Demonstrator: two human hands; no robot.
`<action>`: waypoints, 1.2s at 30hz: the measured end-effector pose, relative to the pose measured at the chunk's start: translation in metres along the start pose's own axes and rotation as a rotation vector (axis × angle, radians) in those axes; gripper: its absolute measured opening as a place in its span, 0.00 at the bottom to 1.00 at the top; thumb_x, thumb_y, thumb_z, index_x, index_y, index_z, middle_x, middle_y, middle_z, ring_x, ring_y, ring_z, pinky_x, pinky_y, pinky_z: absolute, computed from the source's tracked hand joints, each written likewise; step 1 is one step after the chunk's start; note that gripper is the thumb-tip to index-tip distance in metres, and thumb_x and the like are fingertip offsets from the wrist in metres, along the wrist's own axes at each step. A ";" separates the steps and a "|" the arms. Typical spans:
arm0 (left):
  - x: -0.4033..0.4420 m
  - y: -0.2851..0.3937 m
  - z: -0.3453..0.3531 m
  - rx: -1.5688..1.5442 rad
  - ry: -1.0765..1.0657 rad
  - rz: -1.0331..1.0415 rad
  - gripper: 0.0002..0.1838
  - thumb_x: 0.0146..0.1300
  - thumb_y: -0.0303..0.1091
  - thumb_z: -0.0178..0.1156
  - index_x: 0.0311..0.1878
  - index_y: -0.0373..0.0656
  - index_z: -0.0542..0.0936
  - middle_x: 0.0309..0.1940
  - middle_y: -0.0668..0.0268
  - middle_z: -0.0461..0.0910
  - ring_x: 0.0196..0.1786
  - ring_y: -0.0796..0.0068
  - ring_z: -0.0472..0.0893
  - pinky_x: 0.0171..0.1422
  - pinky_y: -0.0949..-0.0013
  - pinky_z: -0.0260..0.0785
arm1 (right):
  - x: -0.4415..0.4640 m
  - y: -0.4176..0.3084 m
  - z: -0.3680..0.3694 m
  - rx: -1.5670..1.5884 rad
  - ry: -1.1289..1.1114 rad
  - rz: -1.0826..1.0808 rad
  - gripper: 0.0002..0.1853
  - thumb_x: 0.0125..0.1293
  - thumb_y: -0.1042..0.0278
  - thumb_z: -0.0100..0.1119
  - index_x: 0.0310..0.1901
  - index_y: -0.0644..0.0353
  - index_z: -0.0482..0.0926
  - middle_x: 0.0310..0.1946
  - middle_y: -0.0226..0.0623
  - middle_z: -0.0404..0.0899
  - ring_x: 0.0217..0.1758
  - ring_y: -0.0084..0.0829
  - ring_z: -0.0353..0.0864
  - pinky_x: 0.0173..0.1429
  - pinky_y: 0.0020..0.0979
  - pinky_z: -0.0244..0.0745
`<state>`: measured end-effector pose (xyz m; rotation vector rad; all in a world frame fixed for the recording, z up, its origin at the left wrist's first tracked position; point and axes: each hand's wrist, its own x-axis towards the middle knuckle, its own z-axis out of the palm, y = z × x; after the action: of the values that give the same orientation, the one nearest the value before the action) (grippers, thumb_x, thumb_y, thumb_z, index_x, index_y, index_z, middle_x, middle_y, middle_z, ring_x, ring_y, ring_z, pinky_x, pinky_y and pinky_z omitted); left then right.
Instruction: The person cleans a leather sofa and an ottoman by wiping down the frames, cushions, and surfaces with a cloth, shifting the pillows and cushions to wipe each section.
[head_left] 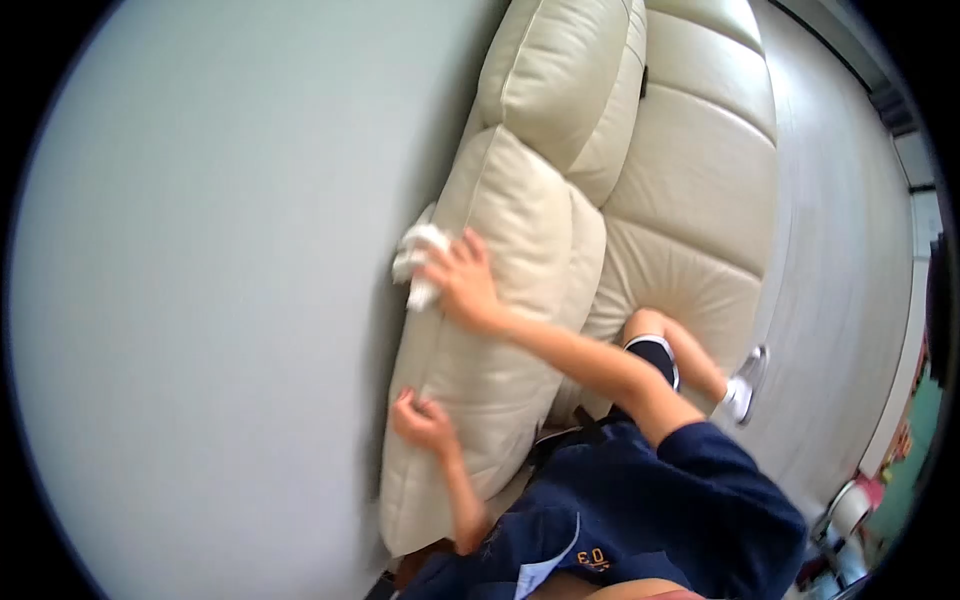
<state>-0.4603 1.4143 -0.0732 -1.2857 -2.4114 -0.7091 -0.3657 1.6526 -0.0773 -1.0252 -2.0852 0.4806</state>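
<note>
A crumpled white cloth (418,262) lies over the top edge of the cream sofa backrest (520,215), on the side toward the wall. My right hand (462,280) is on the backrest, its fingers pressed on the cloth and slightly blurred. Lower down on the same backrest rests my left hand (427,424), fingers curled in loosely, with nothing visible in it. Part of its palm is hidden.
A pale wall (200,300) runs along the left behind the sofa. The seat cushions (690,180) lie to the right, with my bent leg (690,350) over them and a white-and-grey shoe (741,396) beyond. Grey floor (830,240) and assorted items are at far right.
</note>
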 end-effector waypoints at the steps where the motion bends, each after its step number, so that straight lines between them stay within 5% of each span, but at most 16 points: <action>1: 0.007 -0.001 -0.002 0.056 -0.099 -0.145 0.10 0.67 0.37 0.55 0.37 0.38 0.75 0.31 0.59 0.75 0.37 0.54 0.76 0.44 0.56 0.65 | -0.010 0.003 -0.019 0.078 -0.051 -0.066 0.16 0.50 0.70 0.65 0.44 0.46 0.82 0.58 0.29 0.76 0.61 0.36 0.72 0.73 0.46 0.57; 2: 0.025 0.018 0.003 0.153 -0.085 -0.179 0.09 0.67 0.34 0.55 0.36 0.37 0.74 0.29 0.60 0.72 0.35 0.54 0.72 0.43 0.55 0.64 | -0.019 0.009 -0.040 0.101 -0.078 -0.046 0.16 0.50 0.70 0.65 0.44 0.46 0.82 0.58 0.29 0.76 0.61 0.36 0.72 0.73 0.46 0.57; 5: 0.082 0.105 0.045 -0.389 -0.093 -0.158 0.11 0.69 0.35 0.55 0.47 0.38 0.78 0.43 0.57 0.78 0.47 0.57 0.77 0.55 0.58 0.68 | -0.037 0.046 -0.106 0.502 -0.030 0.039 0.18 0.48 0.76 0.63 0.43 0.49 0.82 0.52 0.37 0.78 0.56 0.40 0.76 0.63 0.43 0.67; 7: 0.143 0.165 0.124 -0.259 -0.138 -0.091 0.15 0.69 0.38 0.54 0.52 0.40 0.79 0.48 0.57 0.81 0.52 0.55 0.80 0.57 0.57 0.70 | -0.022 0.095 -0.123 0.750 0.093 0.414 0.21 0.45 0.83 0.61 0.44 0.54 0.82 0.45 0.43 0.80 0.50 0.44 0.78 0.54 0.40 0.71; 9: 0.189 0.245 0.163 0.192 -0.037 0.035 0.15 0.69 0.35 0.48 0.49 0.43 0.81 0.45 0.58 0.84 0.50 0.55 0.80 0.56 0.57 0.70 | 0.018 0.133 -0.158 0.727 0.191 0.426 0.22 0.44 0.85 0.60 0.45 0.58 0.82 0.41 0.45 0.81 0.48 0.46 0.79 0.53 0.38 0.73; 10: 0.201 0.254 0.199 0.207 -0.030 -0.069 0.17 0.69 0.36 0.45 0.48 0.44 0.82 0.44 0.60 0.85 0.49 0.58 0.81 0.55 0.58 0.69 | 0.045 0.169 -0.163 0.656 0.204 0.375 0.21 0.45 0.84 0.61 0.44 0.59 0.83 0.41 0.44 0.81 0.48 0.46 0.79 0.53 0.38 0.73; 14: 0.208 0.235 0.231 0.039 0.076 -0.128 0.17 0.63 0.33 0.43 0.43 0.44 0.83 0.42 0.62 0.85 0.48 0.60 0.80 0.56 0.59 0.65 | 0.176 0.281 -0.169 0.418 0.209 0.254 0.24 0.44 0.80 0.67 0.48 0.59 0.83 0.36 0.42 0.78 0.45 0.45 0.78 0.51 0.38 0.73; 16: 0.210 0.224 0.224 0.056 0.089 -0.122 0.17 0.61 0.33 0.44 0.42 0.44 0.83 0.41 0.63 0.84 0.48 0.60 0.80 0.56 0.60 0.65 | 0.245 0.314 -0.152 0.134 0.254 -0.106 0.28 0.42 0.83 0.59 0.50 0.55 0.82 0.46 0.43 0.76 0.52 0.49 0.71 0.56 0.42 0.69; 18: 0.203 0.208 0.238 0.041 0.124 -0.109 0.17 0.60 0.33 0.44 0.42 0.44 0.83 0.40 0.63 0.84 0.47 0.60 0.80 0.56 0.60 0.64 | 0.280 0.352 -0.106 0.022 0.163 -0.227 0.28 0.43 0.75 0.49 0.51 0.49 0.82 0.53 0.42 0.75 0.55 0.47 0.70 0.63 0.42 0.62; 20: 0.209 0.211 0.239 -0.031 0.148 -0.083 0.24 0.72 0.41 0.36 0.42 0.45 0.84 0.40 0.65 0.84 0.47 0.61 0.80 0.56 0.61 0.64 | 0.287 0.371 -0.079 -0.029 0.237 -0.224 0.27 0.43 0.71 0.49 0.50 0.46 0.82 0.54 0.39 0.75 0.56 0.46 0.69 0.64 0.43 0.59; 31: 0.204 0.222 0.215 -0.014 0.041 -0.134 0.13 0.61 0.34 0.48 0.41 0.45 0.82 0.37 0.65 0.82 0.45 0.62 0.77 0.56 0.61 0.63 | 0.276 0.393 -0.045 -0.147 0.221 -0.227 0.28 0.44 0.67 0.52 0.52 0.43 0.80 0.57 0.35 0.72 0.60 0.46 0.66 0.65 0.46 0.57; 34: 0.209 0.229 0.204 -0.009 -0.044 -0.180 0.12 0.60 0.34 0.49 0.39 0.44 0.82 0.35 0.63 0.82 0.42 0.61 0.78 0.55 0.60 0.64 | 0.280 0.406 -0.036 -0.184 0.209 -0.218 0.28 0.44 0.67 0.53 0.52 0.43 0.79 0.57 0.35 0.72 0.60 0.47 0.66 0.66 0.47 0.57; 36: 0.221 0.237 0.185 -0.032 -0.297 -0.200 0.16 0.64 0.40 0.51 0.42 0.40 0.84 0.37 0.60 0.84 0.45 0.58 0.80 0.54 0.58 0.67 | 0.277 0.394 -0.045 -0.297 0.218 -0.250 0.25 0.50 0.70 0.52 0.53 0.48 0.79 0.55 0.36 0.74 0.58 0.42 0.70 0.65 0.44 0.61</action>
<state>-0.3904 1.7808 -0.0526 -1.2493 -2.8093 -0.6492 -0.2397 2.1129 -0.1593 -0.9164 -2.0852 -0.0674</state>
